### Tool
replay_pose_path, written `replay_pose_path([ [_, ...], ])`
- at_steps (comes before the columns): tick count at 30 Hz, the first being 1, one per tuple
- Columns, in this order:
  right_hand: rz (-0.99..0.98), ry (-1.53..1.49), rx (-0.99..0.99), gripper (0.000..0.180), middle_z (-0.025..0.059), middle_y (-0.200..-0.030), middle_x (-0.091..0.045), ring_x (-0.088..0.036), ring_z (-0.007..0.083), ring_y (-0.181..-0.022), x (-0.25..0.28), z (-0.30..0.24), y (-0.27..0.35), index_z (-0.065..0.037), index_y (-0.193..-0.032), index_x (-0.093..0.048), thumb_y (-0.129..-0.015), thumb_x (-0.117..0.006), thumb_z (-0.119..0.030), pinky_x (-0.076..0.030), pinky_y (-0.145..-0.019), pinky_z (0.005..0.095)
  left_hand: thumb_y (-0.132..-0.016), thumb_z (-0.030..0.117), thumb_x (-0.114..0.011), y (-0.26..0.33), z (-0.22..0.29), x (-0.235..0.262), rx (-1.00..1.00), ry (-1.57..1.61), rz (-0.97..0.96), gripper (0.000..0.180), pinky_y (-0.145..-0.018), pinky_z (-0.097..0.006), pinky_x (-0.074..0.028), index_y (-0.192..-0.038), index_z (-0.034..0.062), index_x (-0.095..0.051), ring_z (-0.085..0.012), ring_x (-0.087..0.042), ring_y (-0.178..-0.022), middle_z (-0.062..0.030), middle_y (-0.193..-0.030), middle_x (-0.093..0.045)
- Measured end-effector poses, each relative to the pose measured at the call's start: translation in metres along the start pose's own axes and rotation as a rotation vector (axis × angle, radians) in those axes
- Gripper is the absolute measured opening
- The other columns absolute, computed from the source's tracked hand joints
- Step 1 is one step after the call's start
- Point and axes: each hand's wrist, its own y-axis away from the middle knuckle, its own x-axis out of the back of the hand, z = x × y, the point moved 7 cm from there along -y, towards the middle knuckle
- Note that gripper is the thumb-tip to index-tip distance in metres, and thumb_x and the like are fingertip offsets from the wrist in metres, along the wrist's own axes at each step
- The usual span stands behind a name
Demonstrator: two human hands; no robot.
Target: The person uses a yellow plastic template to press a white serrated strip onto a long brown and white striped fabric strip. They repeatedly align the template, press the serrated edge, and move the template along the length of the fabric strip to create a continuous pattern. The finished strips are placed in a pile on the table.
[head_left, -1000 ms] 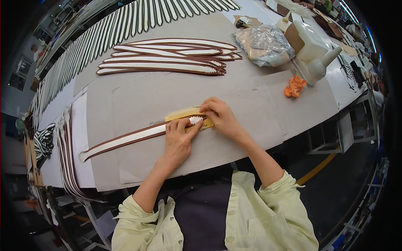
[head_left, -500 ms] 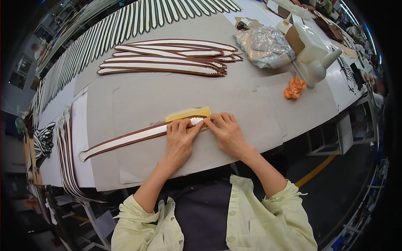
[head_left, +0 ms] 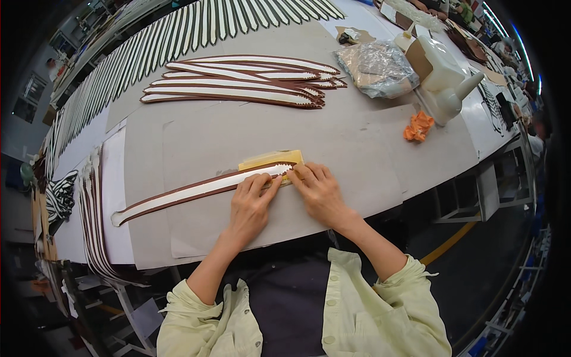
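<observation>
A long narrow strip (head_left: 178, 195), white with a brown edge, lies across the grey table (head_left: 226, 134) in front of me. Its right tip rests on a small yellow pad (head_left: 270, 159). My left hand (head_left: 250, 205) lies flat on the strip near that tip, fingers spread and pressing down. My right hand (head_left: 318, 190) presses its fingertips on the tip's lower edge, at the pad's right end. Neither hand grips anything.
A pile of similar strips (head_left: 238, 83) lies further back, with long rows of them (head_left: 178, 35) beyond. A clear plastic bag (head_left: 377, 68), a white jug (head_left: 443, 77) and an orange lump (head_left: 418, 126) sit at the right. More strips (head_left: 95, 226) hang at the left edge.
My right hand has slid from the pad's top side down toward me, to the strip's tip. My left hand has stayed pressed on the strip.
</observation>
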Motion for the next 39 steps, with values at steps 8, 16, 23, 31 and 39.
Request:
replay_pose_path([
  [8, -0.077, 0.023, 0.082, 0.042, 0.0172, -0.121, -0.064, -0.06, 0.0335, -0.117, -0.005, -0.007, -0.005, 0.009, -0.121, -0.068, -0.081, -0.062, -0.003, -0.048, -0.102, 0.0465, -0.075, -0.008, -0.064, -0.004, 0.0, -0.004, 0.007, -0.015, 0.018, 0.052, -0.094, -0.043, -0.051, -0.126, 0.0007, -0.071, -0.0305, -0.061, -0.11, -0.0123, -0.119, -0.062],
  [16, -0.118, 0.193, 0.157, 0.035, 0.0195, -0.112, -0.065, -0.061, 0.0342, -0.111, -0.018, -0.023, -0.016, 0.012, -0.108, -0.069, -0.079, -0.064, -0.007, -0.05, -0.101, 0.0436, -0.076, -0.007, -0.067, 0.002, -0.004, -0.003, 0.04, 0.007, 0.067, 0.047, -0.092, -0.043, -0.052, -0.122, 0.0009, -0.072, -0.0303, -0.062, -0.108, -0.0109, -0.117, -0.064],
  [23, -0.02, -0.023, 0.063, 0.037, 0.0168, -0.116, -0.064, -0.06, 0.0359, -0.112, -0.006, -0.014, -0.009, 0.01, -0.111, -0.068, -0.076, -0.065, -0.003, -0.049, -0.102, 0.0445, -0.076, -0.006, -0.068, 0.001, -0.002, -0.002, 0.045, -0.023, 0.038, 0.049, -0.092, -0.043, -0.052, -0.125, 0.0013, -0.07, -0.0308, -0.062, -0.109, -0.0104, -0.118, -0.064],
  [31, -0.002, 0.002, -0.011, 0.041, 0.0198, -0.124, -0.063, -0.058, 0.0346, -0.12, -0.008, -0.012, -0.004, 0.01, -0.118, -0.066, -0.079, -0.063, -0.001, -0.046, -0.103, 0.0485, -0.079, -0.004, -0.065, 0.002, 0.004, -0.003, 0.008, -0.091, 0.005, 0.052, -0.096, -0.044, -0.051, -0.13, -0.0002, -0.067, -0.0319, -0.06, -0.114, -0.0124, -0.122, -0.062],
  [39, -0.007, 0.051, -0.058, 0.046, 0.0241, -0.131, -0.062, -0.057, 0.0371, -0.124, -0.001, -0.01, 0.002, 0.011, -0.123, -0.063, -0.079, -0.063, -0.002, -0.043, -0.106, 0.0486, -0.081, -0.001, -0.062, 0.002, 0.001, -0.008, 0.022, -0.086, -0.043, 0.049, -0.099, -0.045, -0.049, -0.13, -0.003, -0.067, -0.0325, -0.06, -0.114, -0.0158, -0.124, -0.062],
])
